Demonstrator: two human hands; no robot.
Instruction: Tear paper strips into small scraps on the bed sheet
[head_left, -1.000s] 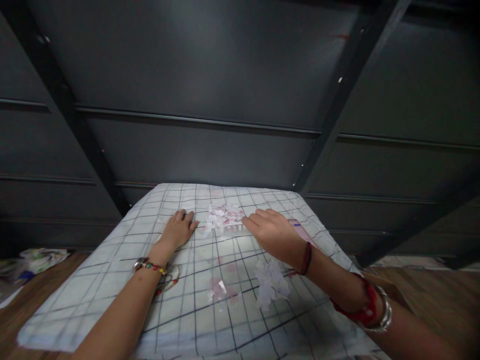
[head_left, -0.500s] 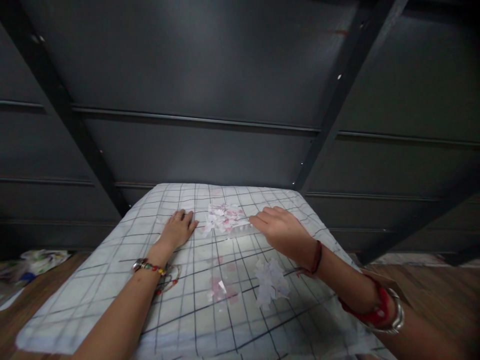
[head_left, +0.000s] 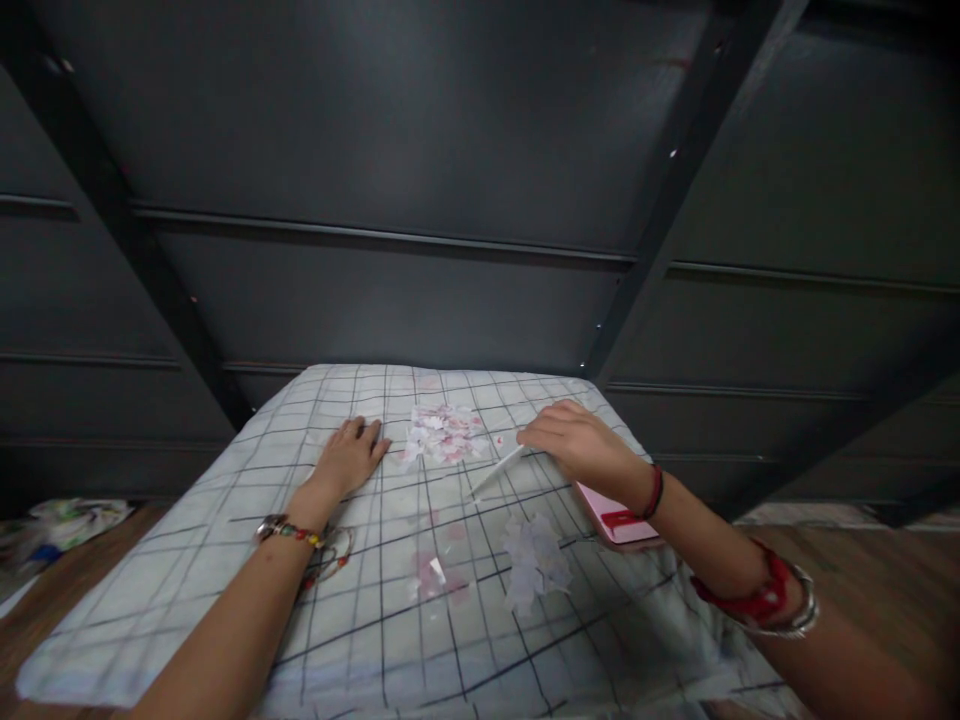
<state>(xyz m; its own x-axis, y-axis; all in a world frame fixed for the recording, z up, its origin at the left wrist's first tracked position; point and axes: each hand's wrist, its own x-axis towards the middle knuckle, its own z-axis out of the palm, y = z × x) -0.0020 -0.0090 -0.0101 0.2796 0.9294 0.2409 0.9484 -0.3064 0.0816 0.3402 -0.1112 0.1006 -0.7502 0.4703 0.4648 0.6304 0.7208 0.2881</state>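
My left hand (head_left: 351, 457) lies flat with fingers spread on the checked cloth (head_left: 352, 640), left of a heap of white and pink paper scraps (head_left: 442, 432). To the right of that heap, my right hand (head_left: 574, 440) is closed on a thin white strip (head_left: 496, 473), whose free end slants down left toward the cloth. Its exact kind is unclear. A small piece with a red mark (head_left: 501, 440) shows by the fingertips. Nearer me are a pile of whitish scraps (head_left: 536, 562) and a few pink, see-through pieces (head_left: 435, 575).
A pink flat object with a red band (head_left: 619, 515) lies under my right wrist. A beaded bracelet (head_left: 337, 562) rests beside my left wrist. Dark metal panels (head_left: 397, 300) stand behind the cloth-covered surface. Bags (head_left: 82, 520) lie on the floor at left.
My right hand has moved slightly right, and the strip has swung from lying along the heap to slanting toward me. The pink object has come into view. My left hand stays put.
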